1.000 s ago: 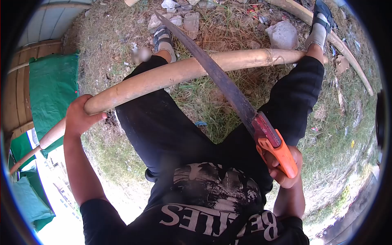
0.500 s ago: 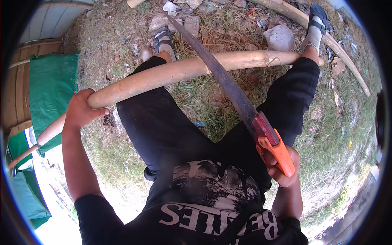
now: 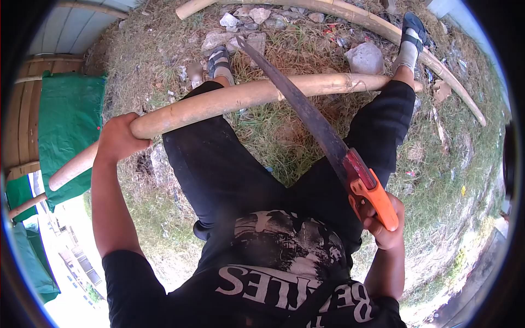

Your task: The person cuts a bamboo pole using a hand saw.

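Observation:
A long pale bamboo pole (image 3: 208, 105) lies across my legs, running from the left side to near my right foot. My left hand (image 3: 123, 136) is wrapped round it close to the left end. My right hand (image 3: 385, 221) grips the orange handle of a hand saw (image 3: 311, 117). The saw's dark, stained blade slants away up and left and crosses the pole near its middle. A small pale nick shows on the pole beside the blade. Whether the teeth are sunk into the wood I cannot tell.
Another bamboo pole (image 3: 377, 30) lies on the grass past my feet. A large pale rock (image 3: 365, 58) sits near my right foot, with smaller stones (image 3: 216, 41) by the left. A green sheet (image 3: 71, 126) hangs on the wooden structure at left.
The view has shifted slightly. My left hand, the pole's left end and the saw handle appear a little further right and the blade tip slightly lower; both grips stay the same.

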A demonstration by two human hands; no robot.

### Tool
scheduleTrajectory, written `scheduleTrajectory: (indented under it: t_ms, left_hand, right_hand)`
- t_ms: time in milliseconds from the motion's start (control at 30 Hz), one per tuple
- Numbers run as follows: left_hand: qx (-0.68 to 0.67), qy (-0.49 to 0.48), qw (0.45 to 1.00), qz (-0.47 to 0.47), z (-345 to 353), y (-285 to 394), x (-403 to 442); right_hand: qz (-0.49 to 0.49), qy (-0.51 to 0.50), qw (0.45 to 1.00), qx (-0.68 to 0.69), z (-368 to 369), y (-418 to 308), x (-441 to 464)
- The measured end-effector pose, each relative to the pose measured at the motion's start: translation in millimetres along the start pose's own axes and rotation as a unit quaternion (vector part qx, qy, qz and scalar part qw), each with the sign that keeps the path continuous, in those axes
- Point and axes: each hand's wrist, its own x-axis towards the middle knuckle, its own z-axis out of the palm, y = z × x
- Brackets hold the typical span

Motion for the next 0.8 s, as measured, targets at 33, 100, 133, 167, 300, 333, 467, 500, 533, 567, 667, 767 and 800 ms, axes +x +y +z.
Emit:
scheduleTrajectory:
  t_ms: [33, 100, 133, 167, 300, 333, 467, 500, 533, 567, 667, 767, 800]
  left_hand:
    - [0.007, 0.002, 1.000, 0.001, 1.2, 0.8, -2.4]
    - [0.017, 0.010, 1.000, 0.000, 3.6, 2.3, -7.6]
    - [0.015, 0.016, 1.000, -0.002, 3.2, 3.6, -10.0]
    - [0.013, 0.020, 1.000, -0.005, 2.7, 5.4, -13.7]
    - [0.003, 0.008, 1.000, -0.021, -1.5, 3.1, -15.6]
    - [0.004, 0.013, 1.000, -0.008, 3.0, -4.6, -10.8]
    - [0.013, 0.023, 1.000, -0.008, 2.9, 0.4, -8.7]
    - [0.007, 0.016, 1.000, -0.008, 4.4, 0.3, -12.4]
    - [0.001, 0.013, 1.000, -0.009, 5.1, -0.9, -16.3]
    - [0.002, 0.018, 1.000, -0.006, 6.6, -2.3, -18.5]
    - [-0.006, 0.042, 0.999, -0.007, 3.8, -5.7, -12.3]
    - [-0.018, 0.041, 0.999, -0.009, 0.5, -12.3, -0.3]
    - [-0.009, 0.040, 0.999, -0.007, 1.8, -13.1, 2.2]
  right_hand:
    - [-0.009, -0.005, 1.000, -0.009, 6.9, 3.2, 5.6]
    - [-0.030, -0.017, 0.999, -0.032, 30.9, 9.0, 40.3]
    - [-0.043, -0.028, 0.996, -0.070, 44.6, 22.1, 63.6]
    - [-0.055, -0.038, 0.992, -0.108, 56.6, 32.4, 83.8]
    - [0.029, 0.008, 1.000, 0.009, 72.5, 11.5, 100.4]
    - [0.018, 0.007, 1.000, 0.005, 63.5, 6.0, 82.1]
    - [0.016, -0.044, 0.999, -0.004, 28.4, 3.8, 56.3]
    - [0.023, -0.016, 0.999, -0.036, 44.2, -0.7, 78.0]
    - [0.007, -0.046, 0.998, -0.043, 52.3, 15.7, 108.8]
    - [-0.018, -0.037, 0.997, -0.059, 71.8, 27.6, 139.1]
    - [0.000, -0.057, 0.998, -0.035, 80.0, 10.9, 156.3]
    - [0.045, -0.040, 0.998, -0.029, 43.7, 2.0, 90.2]
    - [0.040, -0.032, 0.998, -0.032, 37.6, 3.1, 62.0]
